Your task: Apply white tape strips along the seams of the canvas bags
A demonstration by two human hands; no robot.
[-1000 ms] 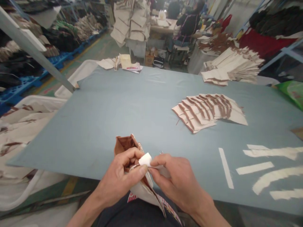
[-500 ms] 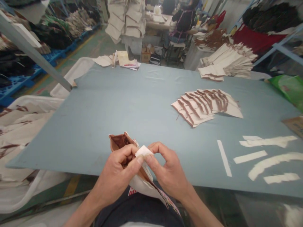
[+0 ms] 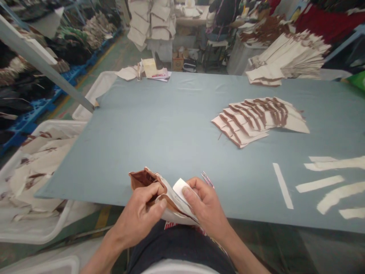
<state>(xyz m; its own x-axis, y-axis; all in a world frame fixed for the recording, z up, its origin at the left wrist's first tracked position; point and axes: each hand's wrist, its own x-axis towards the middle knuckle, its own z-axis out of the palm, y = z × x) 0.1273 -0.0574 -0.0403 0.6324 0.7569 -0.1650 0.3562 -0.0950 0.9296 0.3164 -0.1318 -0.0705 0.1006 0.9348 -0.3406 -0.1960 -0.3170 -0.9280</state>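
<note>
A cream fabric pouch (image 3: 171, 192) with a brown lining hangs at the table's front edge, its mouth gaping toward the upper left. My left hand (image 3: 142, 211) is closed on the pouch's edge, thumb outside and fingers partly inside the opening. Between the thumb and fingers of my right hand (image 3: 203, 207) is a small white piece (image 3: 179, 186), folded or curled, beside the pouch's far side. Whether it is paper or cloth I cannot tell. Just beyond my right hand lies a slim metal tool (image 3: 207, 179), perhaps thread snips, partly hidden.
Overlapping cream pieces with brown edges (image 3: 256, 118) lie right of centre on the blue table (image 3: 142, 125). White strips (image 3: 321, 184) rest at the right. A bin of fabric pieces (image 3: 37, 175) stands left. Beyond the table, a person (image 3: 224, 17) sits among fabric stacks.
My hands have moved apart, and the white piece has left my left fingers for my right hand alone. The slim metal tool now shows. The view has shifted slightly.
</note>
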